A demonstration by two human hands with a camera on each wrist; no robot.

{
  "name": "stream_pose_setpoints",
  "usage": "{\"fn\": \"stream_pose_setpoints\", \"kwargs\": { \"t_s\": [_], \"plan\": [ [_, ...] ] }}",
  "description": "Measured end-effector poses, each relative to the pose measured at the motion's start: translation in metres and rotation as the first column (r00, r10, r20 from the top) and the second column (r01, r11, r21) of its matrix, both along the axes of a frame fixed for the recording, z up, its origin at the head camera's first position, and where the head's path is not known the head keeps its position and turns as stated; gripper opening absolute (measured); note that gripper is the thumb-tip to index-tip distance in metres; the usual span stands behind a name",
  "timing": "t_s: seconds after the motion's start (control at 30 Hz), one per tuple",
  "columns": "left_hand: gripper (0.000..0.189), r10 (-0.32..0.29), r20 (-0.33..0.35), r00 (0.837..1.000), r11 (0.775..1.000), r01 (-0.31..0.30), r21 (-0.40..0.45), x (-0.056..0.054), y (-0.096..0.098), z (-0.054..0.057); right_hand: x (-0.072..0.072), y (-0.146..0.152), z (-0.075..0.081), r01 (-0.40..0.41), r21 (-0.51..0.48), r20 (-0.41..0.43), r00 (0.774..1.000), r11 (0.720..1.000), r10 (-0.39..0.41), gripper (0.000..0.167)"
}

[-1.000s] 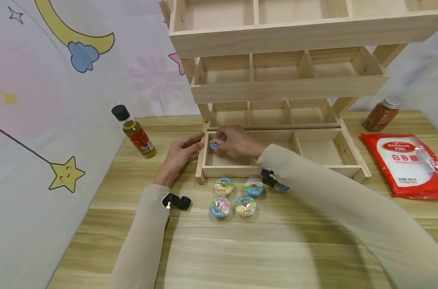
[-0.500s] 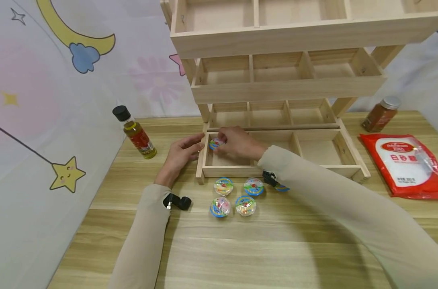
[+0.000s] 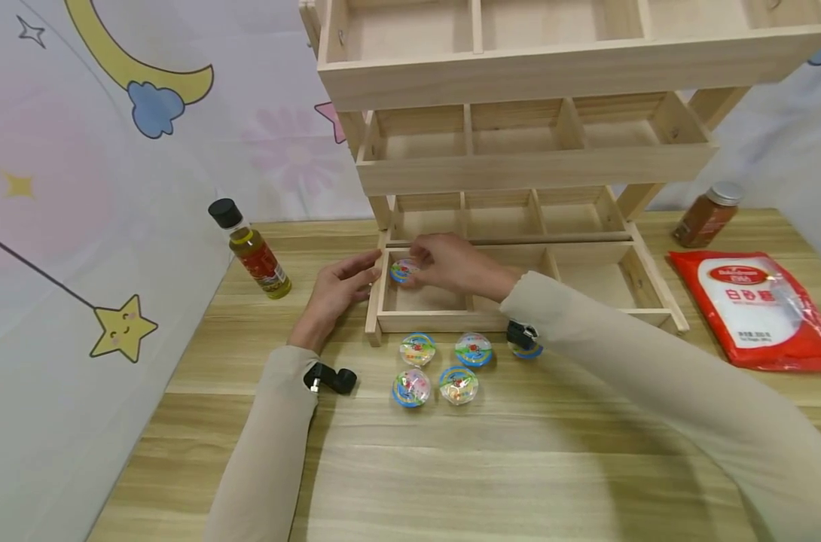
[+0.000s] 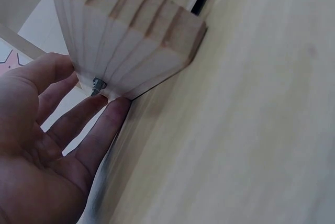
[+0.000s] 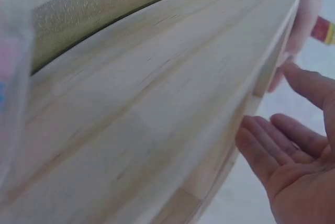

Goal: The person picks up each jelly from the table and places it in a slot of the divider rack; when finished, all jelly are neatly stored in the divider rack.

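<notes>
A small jelly cup with a printed film lid sits in the left compartment of the lowest tray on the wooden rack. My right hand is just right of it, thumb and fingers parted; in the right wrist view that hand shows nothing between thumb and fingers. My left hand rests against the rack's left side with fairly straight fingers. Seen from the left wrist, its fingertips touch the wooden end piece near a small bolt. In front of the tray lie several more jelly cups, one partly hidden by the right wrist camera.
Upper divided trays of the rack overhang the lowest one. An oil bottle stands at the left. To the right are a brown jar with a silver lid and a red-and-white bag on the wood-grain table.
My right hand and sleeve have shifted slightly right, and the fingers have come away from the jelly cup, which shows more fully. The left hand stays against the rack.
</notes>
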State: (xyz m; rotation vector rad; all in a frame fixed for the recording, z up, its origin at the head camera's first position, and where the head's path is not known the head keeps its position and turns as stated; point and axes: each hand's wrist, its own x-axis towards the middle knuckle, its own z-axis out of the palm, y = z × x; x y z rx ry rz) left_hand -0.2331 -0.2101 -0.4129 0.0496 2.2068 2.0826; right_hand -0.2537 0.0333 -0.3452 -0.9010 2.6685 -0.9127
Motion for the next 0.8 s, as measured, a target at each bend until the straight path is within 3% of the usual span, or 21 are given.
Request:
{"fn": "stream_pose_setpoints", "kwargs": {
  "t_s": [0.17, 0.57, 0.8],
  "plan": [
    [0.044, -0.001, 0.003, 1.0, 1.0, 0.001, -0.001, -0.001, -0.001, -0.001, 0.008, 0.011, 0.005, -0.025, -0.058, 0.002, 1.0, 0.998, 0.025, 0.051],
    [0.045, -0.007, -0.001, 1.0, 1.0, 0.007, -0.03, -0.001, -0.002, -0.001, 0.039, 0.027, 0.017, -0.069, -0.186, -0.02, 0.998, 0.98, 0.066, 0.037],
    [0.045, -0.011, 0.0, 1.0, 0.999, 0.011, -0.036, -0.001, -0.001, -0.001, 0.057, 0.04, 0.019, -0.07, -0.174, -0.055, 0.997, 0.982, 0.061, 0.04]
  ]
}}
